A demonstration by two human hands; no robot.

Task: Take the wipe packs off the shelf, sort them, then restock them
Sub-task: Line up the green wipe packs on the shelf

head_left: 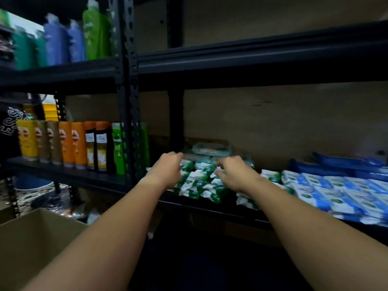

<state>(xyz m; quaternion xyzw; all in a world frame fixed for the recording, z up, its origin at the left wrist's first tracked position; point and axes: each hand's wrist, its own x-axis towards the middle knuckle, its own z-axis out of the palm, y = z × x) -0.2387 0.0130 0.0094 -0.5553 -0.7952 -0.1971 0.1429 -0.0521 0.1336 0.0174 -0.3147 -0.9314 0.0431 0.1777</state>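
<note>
Green-and-white plastic wipe packs (197,181) lie heaped on the black metal shelf (210,204), directly under both hands. The left hand (168,171) and right hand (235,175) reach into the heap with fingers curled; blur hides whether either grips a pack. Blue-and-white wipe packs (336,190) lie right of the right hand.

1. A heap of wipe packs (199,181) is spread on the middle shelf (210,206), right of the upright post (128,101).
2. Both hands, the left hand (168,169) and the right hand (235,173), are held over the heap.
3. Larger packs (212,150) are stacked behind the heap.
4. Further packs (336,190) are laid to the right.
5. Bottles (69,143) are lined up left of the post.
6. A cardboard box (35,238) is placed below, at the left.
</note>
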